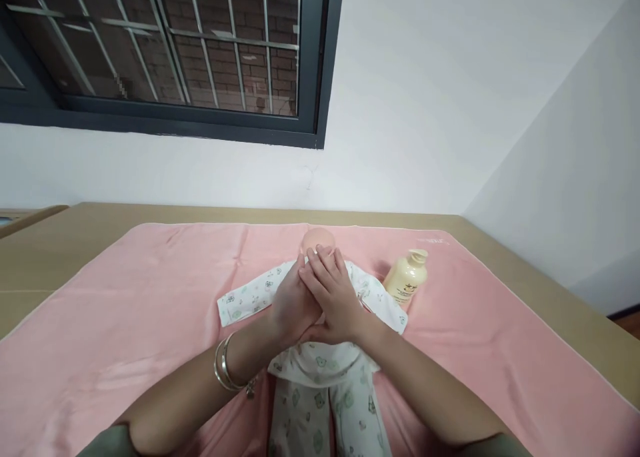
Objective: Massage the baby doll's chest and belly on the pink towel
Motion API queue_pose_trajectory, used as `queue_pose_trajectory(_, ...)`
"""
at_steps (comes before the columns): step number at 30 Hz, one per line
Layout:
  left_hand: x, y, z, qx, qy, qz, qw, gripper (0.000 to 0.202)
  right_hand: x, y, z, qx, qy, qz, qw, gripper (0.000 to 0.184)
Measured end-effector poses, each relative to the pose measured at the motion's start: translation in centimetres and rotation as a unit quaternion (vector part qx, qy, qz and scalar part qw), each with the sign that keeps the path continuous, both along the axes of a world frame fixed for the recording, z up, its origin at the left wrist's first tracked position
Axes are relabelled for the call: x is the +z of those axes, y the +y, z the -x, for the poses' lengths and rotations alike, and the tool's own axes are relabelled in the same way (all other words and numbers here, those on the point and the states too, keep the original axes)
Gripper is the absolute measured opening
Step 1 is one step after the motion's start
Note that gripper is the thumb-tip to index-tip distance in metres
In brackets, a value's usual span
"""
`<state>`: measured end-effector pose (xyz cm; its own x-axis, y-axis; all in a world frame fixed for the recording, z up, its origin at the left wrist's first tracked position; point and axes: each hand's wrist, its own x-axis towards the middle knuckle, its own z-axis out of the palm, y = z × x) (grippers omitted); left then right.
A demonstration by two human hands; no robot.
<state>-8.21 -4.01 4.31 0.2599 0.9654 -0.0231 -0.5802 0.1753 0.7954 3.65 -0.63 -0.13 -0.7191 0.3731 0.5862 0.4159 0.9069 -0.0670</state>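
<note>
A baby doll [318, 238] in white printed pyjamas [325, 404] lies on its back on a pink towel [125, 324], its head pointing away from me. Just above its chest my two hands are pressed palm to palm. My left hand [290, 305], with metal bangles [224, 364] on the wrist, lies under my right hand [334, 296]. The fingers of both are stretched out flat against each other, and I see nothing held between them. The hands hide the doll's chest and lower face.
A cream pump bottle [407, 278] lies tilted on the towel just right of the doll's shoulder. The towel covers a tan table [545, 297] that stands against a white wall, with a barred window [165, 50] above left.
</note>
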Motion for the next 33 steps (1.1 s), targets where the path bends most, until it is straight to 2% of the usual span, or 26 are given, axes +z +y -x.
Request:
queue_pose_trajectory(3,-0.2,1.0,0.9,-0.006,0.027,0.011,1.000,0.070,-0.9,-2.1,0.7,-0.022,0.036,0.039,0.998,0.095)
queue_pose_trajectory(4,-0.6,1.5,1.2,0.019,0.037,-0.011,0.999,0.069,-1.4,-2.7,0.7,-0.005,0.040,0.045,0.998,0.095)
queue_pose_trajectory(6,-2.1,2.2,1.7,0.125,0.090,-0.096,0.984,0.063,-2.4,-2.9,0.1,0.068,0.024,0.047,0.996,0.084)
queue_pose_trajectory(7,-3.2,2.3,1.8,0.191,0.140,-0.148,0.960,0.059,-2.8,-2.3,-0.5,0.102,0.013,0.048,0.994,0.072)
queue_pose_trajectory(8,-4.5,2.1,1.7,0.255,0.202,-0.200,0.924,0.055,-3.1,-1.5,-1.1,0.117,0.007,0.052,0.992,0.061)
queue_pose_trajectory(9,-5.8,1.8,1.6,0.300,0.274,-0.246,0.880,0.053,-3.2,-0.4,-1.6,0.102,0.013,0.060,0.993,0.052)
queue_pose_trajectory(11,-8.3,0.7,1.0,0.320,0.395,-0.314,0.802,0.052,-3.3,1.4,-2.4,0.009,0.039,0.081,0.996,0.044)
queue_pose_trajectory(13,-10.2,-0.2,0.5,0.317,0.479,-0.334,0.747,0.054,-3.4,2.0,-2.4,-0.088,0.028,0.096,0.991,0.048)
queue_pose_trajectory(14,-10.9,-0.6,0.3,0.318,0.505,-0.338,0.728,0.056,-3.5,1.8,-2.3,-0.109,0.002,0.098,0.989,0.054)
queue_pose_trajectory(16,-11.6,-0.8,0.0,0.329,0.531,-0.346,0.700,0.061,-3.7,0.7,-2.4,-0.096,-0.062,0.092,0.989,0.065)
queue_pose_trajectory(19,-11.9,-0.7,0.1,0.326,0.541,-0.384,0.674,0.068,-3.9,-0.3,-3.7,-0.013,-0.108,0.078,0.991,0.061)
queue_pose_trajectory(21,-11.9,-0.5,0.2,0.304,0.552,-0.417,0.654,0.071,-3.7,0.6,-4.8,0.015,-0.105,0.088,0.990,0.051)
queue_pose_trajectory(23,-11.8,-0.5,0.3,0.285,0.567,-0.436,0.638,0.072,-3.4,2.3,-5.1,-0.019,-0.086,0.114,0.990,0.047)
queue_pose_trajectory(25,-11.8,-0.6,0.2,0.280,0.578,-0.436,0.630,0.072,-2.9,3.8,-4.3,-0.096,-0.066,0.146,0.982,0.048)
queue_pose_trajectory(27,-11.7,-0.8,0.2,0.280,0.584,-0.433,0.627,0.072,-2.6,4.2,-2.8,-0.158,-0.065,0.158,0.972,0.053)
queue_pose_trajectory(28,-11.8,-0.9,0.2,0.277,0.584,-0.437,0.625,0.072,-2.6,3.8,-2.1,-0.168,-0.071,0.151,0.971,0.056)
queue_pose_trajectory(31,-12.0,-1.2,0.3,0.264,0.574,-0.465,0.621,0.073,-3.3,1.6,-1.4,-0.109,-0.096,0.094,0.985,0.062)
queue_pose_trajectory(33,-12.1,-1.3,0.3,0.266,0.560,-0.478,0.622,0.073,-4.0,0.6,-2.6,-0.031,-0.100,0.069,0.992,0.052)
